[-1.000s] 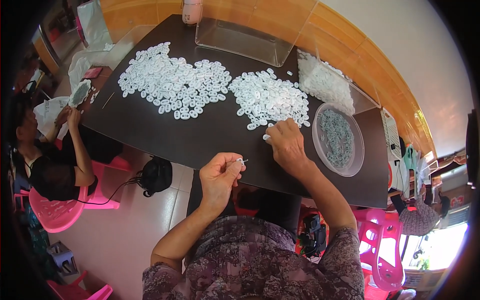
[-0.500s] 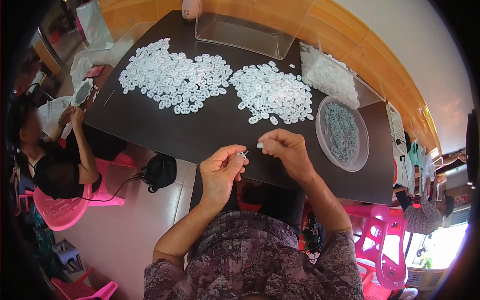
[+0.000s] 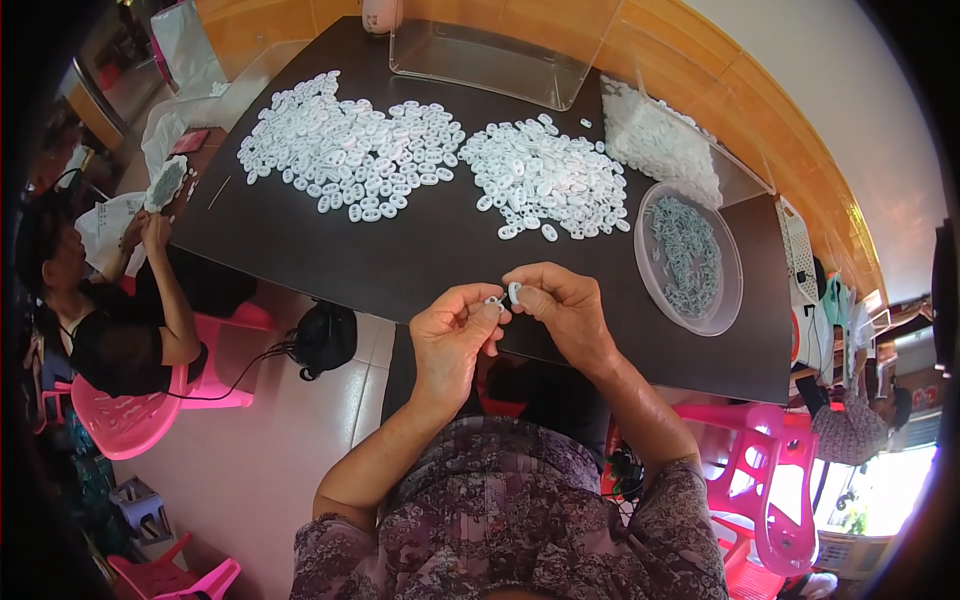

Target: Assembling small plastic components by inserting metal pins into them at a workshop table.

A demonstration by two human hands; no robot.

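White oval piece (image 3: 515, 293) in right hand (image 3: 570, 318), small pale part (image 3: 495, 302) in left hand (image 3: 446, 338), and fingers pinch at the tips, leaving both partly exposed!

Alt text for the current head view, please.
A person's left hand and right hand, close together above a dark table, each pinch a small white piece. Beyond lie two piles of white oval pieces; a round clear tub of grey pieces sits at right.

2 piles (image 3: 350, 150) lie on the table (image 3: 330, 265), left of the tub (image 3: 731, 285).
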